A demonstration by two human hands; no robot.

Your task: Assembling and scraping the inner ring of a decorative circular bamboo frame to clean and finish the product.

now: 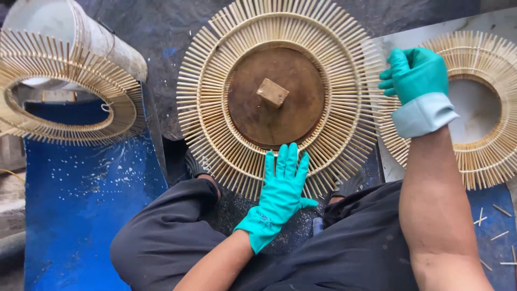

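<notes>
Left hand (280,186), teal glove, open and flat, fingers spread, palm down on the near rim of the round bamboo-stick frame (277,94). Right hand (414,73), same kind of glove with pale cuff, fingers curled at that frame's right edge; cannot tell if it grips any sticks. The frame lies flat on the dark ground in front of the seated person's knees, sticks fanning out all round. Inside its ring sits a brown round disc (277,97) with a small wooden block (272,92) on top. A second stick frame (479,108) lies just right of the right hand. A third (64,91) hangs around a white pipe (75,32) at left, over a blue sheet (81,205). Loose sticks (498,226) lie far right.
</notes>
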